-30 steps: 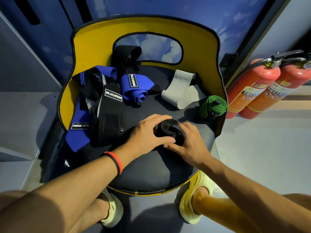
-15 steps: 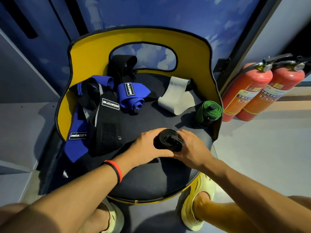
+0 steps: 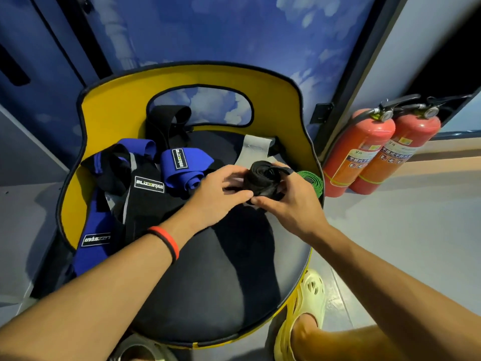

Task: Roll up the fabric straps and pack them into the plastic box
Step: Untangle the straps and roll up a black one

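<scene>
A rolled black strap point(image 3: 263, 179) is lifted above the black seat point(image 3: 221, 277) of a yellow-backed chair. My left hand point(image 3: 218, 196) holds its left side, and my right hand point(image 3: 289, 201) grips it from the right with fingers curled round it. Loose straps lie on the seat: a blue rolled one point(image 3: 184, 168), a black one with a BLIZZSTAR label point(image 3: 145, 194), a blue one at the left point(image 3: 93, 230), a grey one point(image 3: 256, 147) and a green roll point(image 3: 311, 178) partly behind my right hand. No plastic box is in view.
The chair's yellow backrest point(image 3: 117, 108) curves round the seat's far side. Two red fire extinguishers point(image 3: 369, 149) stand on the grey floor to the right. My feet in pale sandals point(image 3: 304, 311) are below the seat's front edge.
Both hands have lifted the rolled black strap off the seat and carried it farther from me, toward the grey and green straps. The camera has tilted upward.
</scene>
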### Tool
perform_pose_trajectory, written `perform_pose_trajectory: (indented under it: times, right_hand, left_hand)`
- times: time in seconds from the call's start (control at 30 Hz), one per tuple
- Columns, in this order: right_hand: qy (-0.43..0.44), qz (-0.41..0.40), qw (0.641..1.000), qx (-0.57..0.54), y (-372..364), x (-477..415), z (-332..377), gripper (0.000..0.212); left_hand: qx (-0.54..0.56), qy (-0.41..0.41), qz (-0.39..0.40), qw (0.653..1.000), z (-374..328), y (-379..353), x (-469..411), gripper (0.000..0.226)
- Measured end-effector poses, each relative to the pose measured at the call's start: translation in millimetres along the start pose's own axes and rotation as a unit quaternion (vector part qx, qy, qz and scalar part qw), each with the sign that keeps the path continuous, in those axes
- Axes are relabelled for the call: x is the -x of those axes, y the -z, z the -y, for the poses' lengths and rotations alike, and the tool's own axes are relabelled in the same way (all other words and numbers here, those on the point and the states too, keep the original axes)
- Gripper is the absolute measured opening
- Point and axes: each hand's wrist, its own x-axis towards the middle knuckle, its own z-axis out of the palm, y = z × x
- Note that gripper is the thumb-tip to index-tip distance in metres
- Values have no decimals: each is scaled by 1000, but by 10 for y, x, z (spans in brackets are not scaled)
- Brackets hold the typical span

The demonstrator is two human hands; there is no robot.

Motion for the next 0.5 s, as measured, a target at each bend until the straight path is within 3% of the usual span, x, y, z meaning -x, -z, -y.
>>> perform_pose_trajectory:
  times: [0.1, 0.23, 0.3, 0.37, 0.5]
  right_hand:
    - [5, -7, 996, 92, 31, -130, -24, 57]
    - [33, -39, 984, 168, 91, -325, -48, 65]
    - [37, -62, 973, 218, 115, -415, -91, 72]
    - [30, -86, 962, 257, 136, -474, -169, 78]
    - [2, -115, 943, 311, 172, -495, -299, 67]
  left_hand:
    - [-160, 2, -9, 987, 32, -45, -139, 51]
    - [-322, 52, 68, 943, 86, -104, -298, 32]
    - [-362, 35, 107, 925, 101, -130, -326, 37]
    - [-418, -14, 145, 897, 99, -142, -324, 44]
    - [-566, -69, 122, 813, 101, -166, -299, 22]
